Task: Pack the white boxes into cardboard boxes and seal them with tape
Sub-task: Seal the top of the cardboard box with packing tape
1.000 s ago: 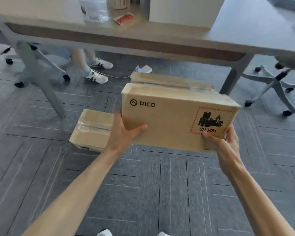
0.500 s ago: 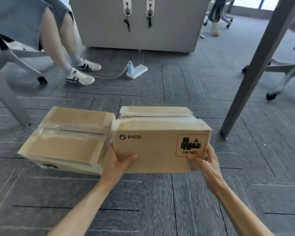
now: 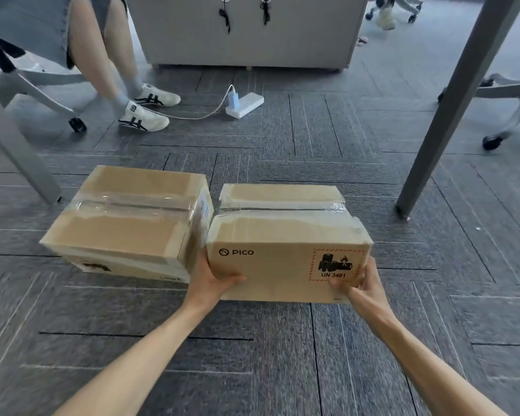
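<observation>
nearest you, your left grip (image 3: 210,280) is wrapped round the lower left corner of the pico box (image 3: 282,265), thumb across the front face and fingers tucked out of sight round the end. your right grip (image 3: 357,283) clamps the lower right corner the same way, thumb on the battery hazard label (image 3: 338,265). the box sits low on the carpet floor (image 3: 267,340); i cannot tell if its base is fully down.

expect stiff corrugated card that keeps its shape, likely with some weight, since you have both grips on it. the label suggests lithium cells inside, so i'd set it down gently rather than drop it. keep your hold on the bare card at the bottom corners; the clear tape (image 3: 282,209) along the top seam looks slick and wrinkled, a poor place to pull.

just to its left, almost touching, lies a second taped box (image 3: 126,223). mind your left fingers in that narrow gap. farther off stand a bench leg (image 3: 451,109) and a power strip (image 3: 245,105).
</observation>
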### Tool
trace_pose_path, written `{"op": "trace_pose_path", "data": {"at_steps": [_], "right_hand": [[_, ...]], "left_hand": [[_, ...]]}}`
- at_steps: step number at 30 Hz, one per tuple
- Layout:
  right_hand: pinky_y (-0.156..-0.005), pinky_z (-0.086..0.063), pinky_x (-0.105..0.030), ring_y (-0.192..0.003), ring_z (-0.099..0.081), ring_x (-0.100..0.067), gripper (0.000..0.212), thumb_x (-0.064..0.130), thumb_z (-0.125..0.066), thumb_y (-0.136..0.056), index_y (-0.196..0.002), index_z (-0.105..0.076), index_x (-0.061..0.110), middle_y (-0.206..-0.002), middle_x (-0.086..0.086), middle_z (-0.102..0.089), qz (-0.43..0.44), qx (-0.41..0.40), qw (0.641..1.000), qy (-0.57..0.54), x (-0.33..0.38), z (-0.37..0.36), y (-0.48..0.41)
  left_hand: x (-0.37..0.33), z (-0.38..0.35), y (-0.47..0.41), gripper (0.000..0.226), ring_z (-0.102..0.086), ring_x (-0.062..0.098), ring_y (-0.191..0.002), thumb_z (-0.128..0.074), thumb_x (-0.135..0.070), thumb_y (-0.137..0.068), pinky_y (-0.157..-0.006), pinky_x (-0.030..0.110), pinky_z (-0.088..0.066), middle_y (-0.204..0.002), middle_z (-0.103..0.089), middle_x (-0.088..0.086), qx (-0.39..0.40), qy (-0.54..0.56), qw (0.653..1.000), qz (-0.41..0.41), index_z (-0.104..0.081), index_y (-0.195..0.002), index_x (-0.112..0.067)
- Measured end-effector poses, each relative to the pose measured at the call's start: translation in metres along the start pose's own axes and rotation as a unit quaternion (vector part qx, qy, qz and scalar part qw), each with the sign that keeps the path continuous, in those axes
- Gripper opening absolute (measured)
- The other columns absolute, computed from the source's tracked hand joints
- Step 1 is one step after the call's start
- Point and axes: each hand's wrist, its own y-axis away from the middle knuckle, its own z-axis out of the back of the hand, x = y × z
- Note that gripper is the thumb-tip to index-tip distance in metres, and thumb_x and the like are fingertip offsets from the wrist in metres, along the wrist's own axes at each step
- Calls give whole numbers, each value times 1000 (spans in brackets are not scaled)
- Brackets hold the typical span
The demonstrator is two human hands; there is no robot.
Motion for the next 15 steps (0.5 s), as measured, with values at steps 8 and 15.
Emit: {"op": "trace_pose_path", "data": {"at_steps": [8, 15], "right_hand": [[-74, -52, -22, -107, -61, -15, 61, 4, -78, -78, -123, -42, 25, -117, -1, -61, 19, -1, 999, 34, -30, -22, -11], [-69, -49, -18, -105, -60, -15, 55, 4, -76, -79, -117, -44, 27, -115, -2, -61, 24, -2, 997, 76, -34, -41, -6]], "left_hand": [[13, 13, 0, 86, -56, -2, -100, -91, -11, -61, -89, 24, -48, -113, -58, -10, -47, -42, 997, 32, -37, -127, -25], [33, 37, 5, 83, -55, 12, -117, -83, -9, -73, -101, 34, -46, -124, -58, -4, -29, -81, 996, 18, -34, -140, -16]]}}
